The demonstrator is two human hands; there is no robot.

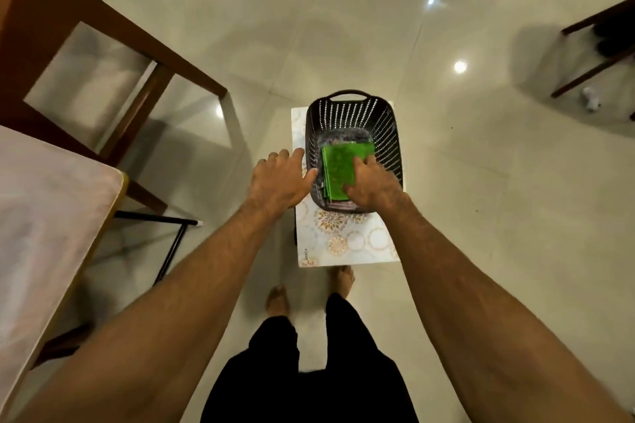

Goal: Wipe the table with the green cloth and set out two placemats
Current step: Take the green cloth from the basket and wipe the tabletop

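Green cloth, folded, lies in the perforated basket (on a patterned stool). Right hand pinches it; left hand, spread, touches the rim. Fetching step; next, lift it clear toward the table.

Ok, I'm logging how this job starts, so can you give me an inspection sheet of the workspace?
Surface: patterned stool top, with the basket standing on it.
Job's things: green cloth folded in the basket, on darker items I cannot identify; pale table at left.
Clutter: nothing seen.
Hands: left hand open at the basket's left rim; right hand on the cloth, grip unclear.
Cables: nothing seen.
Surroundings: glossy tiled floor; wooden chair beyond the table; another chair far right.
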